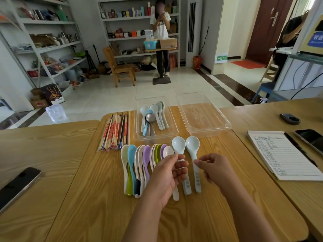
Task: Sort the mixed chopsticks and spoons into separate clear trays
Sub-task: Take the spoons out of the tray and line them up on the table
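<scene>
on the surface (78,180) just before the spoon tray (168,132), my left grip (167,172) pinches the left pale spoon (178,143) by its handle and my right grip (215,168) pinches the right pale spoon (192,143); chopsticks (115,131) lie left of that tray

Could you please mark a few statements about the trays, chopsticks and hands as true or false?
1. The left tray holds spoons, including a metal spoon. True.
2. The right tray holds the chopsticks. False: nothing lies in it; the chopsticks lie on the table, left of the left tray.
3. The right hand pinches a purple spoon. False: it pinches the handle of a pale blue spoon.
4. A row of coloured spoons lies on the table, on the near side of the left tray. True.
</scene>
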